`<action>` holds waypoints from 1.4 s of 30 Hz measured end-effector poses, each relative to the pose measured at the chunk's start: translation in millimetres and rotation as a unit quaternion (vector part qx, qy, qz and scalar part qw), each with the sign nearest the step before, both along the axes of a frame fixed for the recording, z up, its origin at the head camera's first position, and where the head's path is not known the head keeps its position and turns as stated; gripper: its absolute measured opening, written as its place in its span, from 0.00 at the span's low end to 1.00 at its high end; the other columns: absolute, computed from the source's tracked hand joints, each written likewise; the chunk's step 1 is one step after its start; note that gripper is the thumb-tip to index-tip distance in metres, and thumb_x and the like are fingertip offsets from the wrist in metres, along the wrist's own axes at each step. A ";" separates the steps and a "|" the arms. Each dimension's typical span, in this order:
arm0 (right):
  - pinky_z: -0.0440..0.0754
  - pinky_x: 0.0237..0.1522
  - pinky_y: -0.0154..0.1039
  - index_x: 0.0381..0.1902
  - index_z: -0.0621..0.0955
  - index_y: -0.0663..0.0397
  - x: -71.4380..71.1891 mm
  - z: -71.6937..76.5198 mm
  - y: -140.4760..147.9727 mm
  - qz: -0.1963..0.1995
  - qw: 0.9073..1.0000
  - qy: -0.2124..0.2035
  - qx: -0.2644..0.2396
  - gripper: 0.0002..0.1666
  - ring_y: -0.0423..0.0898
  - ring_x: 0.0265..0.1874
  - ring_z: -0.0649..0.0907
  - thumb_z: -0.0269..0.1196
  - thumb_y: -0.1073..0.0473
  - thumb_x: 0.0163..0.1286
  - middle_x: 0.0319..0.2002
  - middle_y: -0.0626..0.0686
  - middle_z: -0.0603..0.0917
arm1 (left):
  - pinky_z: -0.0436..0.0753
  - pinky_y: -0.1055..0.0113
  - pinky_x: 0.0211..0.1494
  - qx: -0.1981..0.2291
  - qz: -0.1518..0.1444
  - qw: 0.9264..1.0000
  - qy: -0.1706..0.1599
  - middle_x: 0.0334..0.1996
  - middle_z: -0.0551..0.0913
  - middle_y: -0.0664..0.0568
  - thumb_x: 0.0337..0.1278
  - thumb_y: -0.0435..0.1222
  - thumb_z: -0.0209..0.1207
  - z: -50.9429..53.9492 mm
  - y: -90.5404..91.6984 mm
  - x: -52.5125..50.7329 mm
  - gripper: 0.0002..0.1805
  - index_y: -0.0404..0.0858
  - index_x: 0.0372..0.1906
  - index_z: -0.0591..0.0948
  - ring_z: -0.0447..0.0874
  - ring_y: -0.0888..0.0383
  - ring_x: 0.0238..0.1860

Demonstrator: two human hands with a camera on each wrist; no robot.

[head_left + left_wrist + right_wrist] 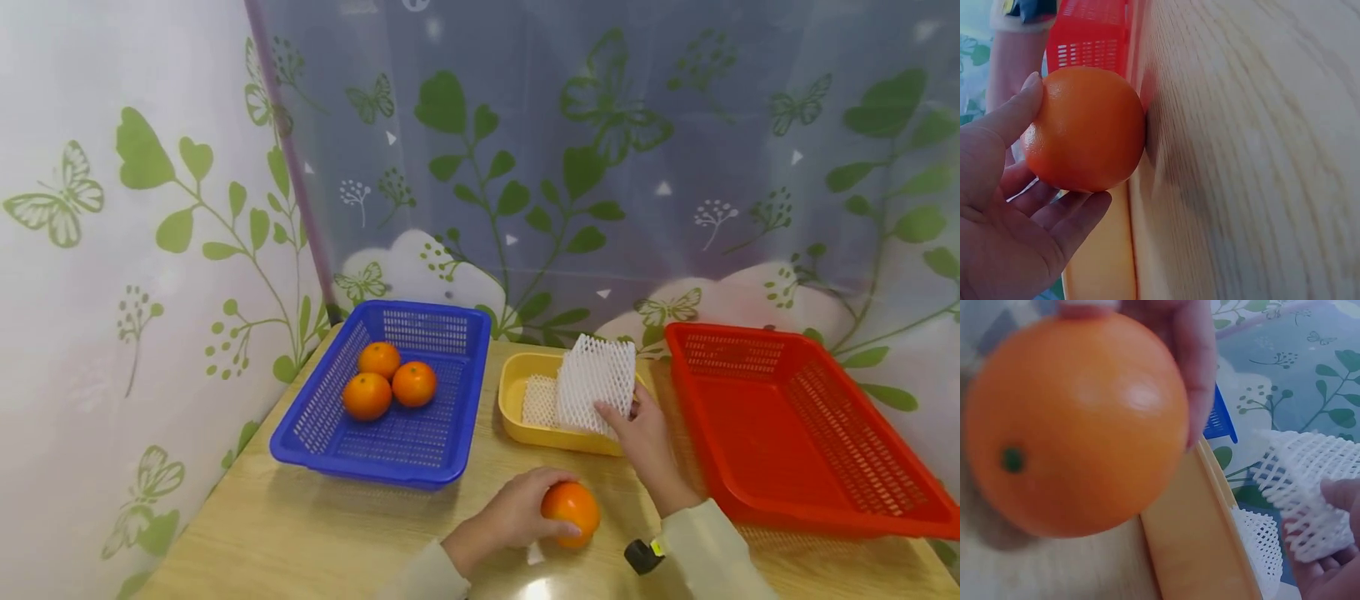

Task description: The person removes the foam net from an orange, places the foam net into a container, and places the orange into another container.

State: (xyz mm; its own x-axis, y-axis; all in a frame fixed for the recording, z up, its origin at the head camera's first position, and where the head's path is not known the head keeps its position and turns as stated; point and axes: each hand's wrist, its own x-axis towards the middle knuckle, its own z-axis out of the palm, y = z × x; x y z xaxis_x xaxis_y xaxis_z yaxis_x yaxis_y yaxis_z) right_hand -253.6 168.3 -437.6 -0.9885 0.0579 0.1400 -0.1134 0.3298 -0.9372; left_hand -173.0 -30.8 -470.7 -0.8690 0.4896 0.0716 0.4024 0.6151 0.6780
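Note:
My left hand [521, 510] grips an orange [572, 515] at the front of the table, thumb on one side and fingers curled on the other. In the left wrist view the orange [1088, 128] sits at the wooden surface. My right hand [643, 433] pinches a white foam net sleeve [596, 383] above the yellow bin [517, 429]. The right wrist view shows the thumb pressing the foam net [1319, 494] against the fingers. Another foam net [539, 402] lies in the bin's left part.
A blue basket [442, 475] on the left holds three oranges [367, 397]. On the right stands a red basket [757, 433]. Behind the table hangs a patterned curtain [525, 167]. A dark device [642, 557] is at the right wrist.

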 end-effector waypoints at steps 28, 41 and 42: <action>0.57 0.65 0.69 0.71 0.64 0.60 -33.5 -0.2 -12.2 0.096 0.912 0.182 0.354 0.41 0.73 0.67 0.61 0.67 0.56 0.65 0.68 0.71 0.65 | 0.71 0.62 0.65 -0.004 -0.022 1.000 0.008 0.59 0.77 0.56 0.49 0.49 0.71 3.4 -3.5 -0.2 0.34 0.45 0.61 0.75 0.73 0.60 0.61; 0.51 0.68 0.67 0.71 0.66 0.61 -33.5 11.3 -22.0 0.204 0.895 -0.014 0.396 0.39 0.70 0.70 0.57 0.40 0.37 0.78 0.71 0.70 0.59 | 0.71 0.62 0.65 0.000 -0.026 1.000 -0.001 0.58 0.77 0.56 0.49 0.49 0.71 1.1 -6.1 -0.8 0.33 0.46 0.61 0.74 0.73 0.61 0.59; 0.51 0.69 0.67 0.70 0.66 0.61 -34.4 9.8 -21.9 0.206 0.892 -0.020 0.403 0.39 0.70 0.70 0.57 0.39 0.36 0.78 0.71 0.70 0.59 | 0.71 0.62 0.65 0.000 -0.027 1.000 0.000 0.58 0.77 0.56 0.49 0.49 0.70 1.3 -6.1 -0.6 0.33 0.45 0.61 0.74 0.73 0.62 0.59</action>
